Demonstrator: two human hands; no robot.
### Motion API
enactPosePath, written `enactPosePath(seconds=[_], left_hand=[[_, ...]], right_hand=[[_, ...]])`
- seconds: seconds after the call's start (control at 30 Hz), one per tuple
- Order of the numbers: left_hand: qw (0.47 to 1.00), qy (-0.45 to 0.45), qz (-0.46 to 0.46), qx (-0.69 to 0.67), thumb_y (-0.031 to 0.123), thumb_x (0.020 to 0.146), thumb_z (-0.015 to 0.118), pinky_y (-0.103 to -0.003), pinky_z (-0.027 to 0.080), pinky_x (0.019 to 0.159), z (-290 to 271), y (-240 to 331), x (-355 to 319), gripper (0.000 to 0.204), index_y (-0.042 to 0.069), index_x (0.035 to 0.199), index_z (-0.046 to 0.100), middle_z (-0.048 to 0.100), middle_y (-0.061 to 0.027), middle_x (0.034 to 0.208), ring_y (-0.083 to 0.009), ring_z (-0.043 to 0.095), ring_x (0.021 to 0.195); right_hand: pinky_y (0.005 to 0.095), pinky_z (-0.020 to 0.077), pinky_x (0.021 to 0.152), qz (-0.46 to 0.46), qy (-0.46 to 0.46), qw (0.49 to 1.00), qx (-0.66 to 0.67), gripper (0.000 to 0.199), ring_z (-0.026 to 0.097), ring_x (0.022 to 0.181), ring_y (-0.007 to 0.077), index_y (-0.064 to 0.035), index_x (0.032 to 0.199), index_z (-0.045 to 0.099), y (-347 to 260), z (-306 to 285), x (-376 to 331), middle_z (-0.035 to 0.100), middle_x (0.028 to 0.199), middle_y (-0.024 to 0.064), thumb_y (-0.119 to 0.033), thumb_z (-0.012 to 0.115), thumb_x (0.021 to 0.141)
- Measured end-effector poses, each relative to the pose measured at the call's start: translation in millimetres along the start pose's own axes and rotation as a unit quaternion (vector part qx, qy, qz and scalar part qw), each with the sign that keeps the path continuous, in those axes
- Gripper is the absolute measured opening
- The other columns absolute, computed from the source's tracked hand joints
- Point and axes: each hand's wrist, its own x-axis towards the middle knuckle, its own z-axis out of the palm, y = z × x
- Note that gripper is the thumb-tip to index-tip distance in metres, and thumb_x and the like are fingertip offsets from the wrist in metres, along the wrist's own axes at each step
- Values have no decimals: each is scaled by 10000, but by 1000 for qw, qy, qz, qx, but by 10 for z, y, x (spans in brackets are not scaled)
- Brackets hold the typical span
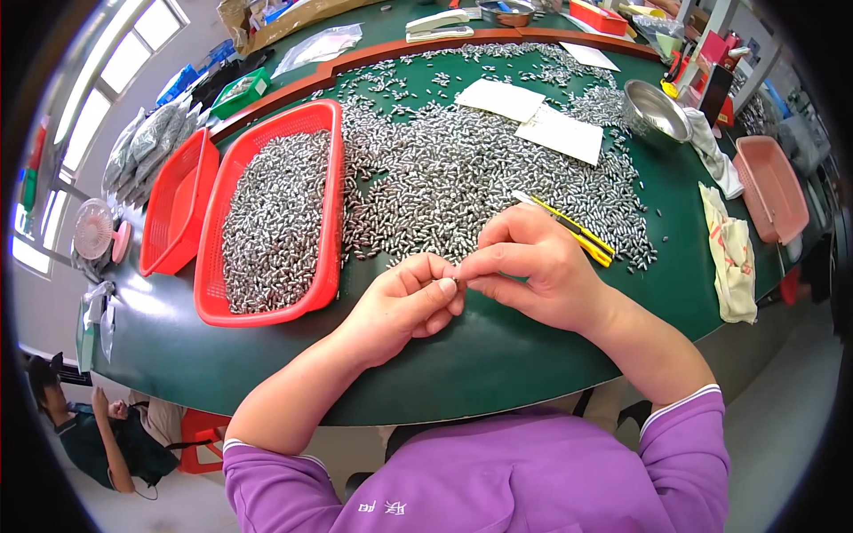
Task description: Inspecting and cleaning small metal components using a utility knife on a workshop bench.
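Observation:
My left hand is closed, thumb against curled fingers, with a small dark metal piece just showing at the thumb tip. Thumb and forefinger of my right hand pinch at the same spot, touching the left fingertips; most of the piece is hidden. Beyond both hands spreads a wide layer of small silvery, bullet-shaped metal pieces. A slim yellow-and-black tool, like a utility knife, lies by my right hand. To the left, a red plastic basket is filled with the same pieces.
An empty-looking red basket stands farther left. White papers lie on the pieces. A metal bowl, cloth bag and pink basket are at right. A wooden rim borders the green table. Another person sits lower left.

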Motion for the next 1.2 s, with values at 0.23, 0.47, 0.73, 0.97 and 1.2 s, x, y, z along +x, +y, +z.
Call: enactPosePath(seconds=[0.23,0.47,0.73,0.97,1.2], left_hand=[[1000,-1,-6,6,195,995,512,-175,322,523,7,11,-10,138,73,1053,538,569,-4,849,-47,448,629],[999,26,8,-31,130,976,438,-191,326,501,6,26,14,159,50,1074,534,571,-34,865,-70,452,609],[998,63,7,-30,123,938,447,-198,327,494,3,11,29,204,24,1106,507,554,-75,912,-101,439,605],[997,71,-3,-21,134,953,459,-192,319,491,3,8,33,190,35,1106,512,554,-65,883,-92,436,600],[999,40,-14,-13,106,943,513,-181,294,478,-6,-13,23,127,57,1060,515,551,-33,856,-52,411,579]], right_hand=[[330,472,709,25,3,998,-55,169,577,797,211,-108,878,702,15,-29,-3,575,853,35,-58,746,723],[359,471,738,55,-12,990,-130,132,572,834,234,-103,849,688,121,-28,-37,573,848,38,-71,723,726],[360,458,722,40,-71,986,-145,120,549,796,233,-114,806,669,156,29,-73,550,826,28,-94,719,700],[362,451,746,49,-98,981,-160,107,542,837,237,-101,802,649,126,23,-63,539,836,32,-104,712,716],[360,445,789,97,-77,987,-103,96,544,859,250,-87,850,645,110,39,-53,554,867,50,-111,698,773]])
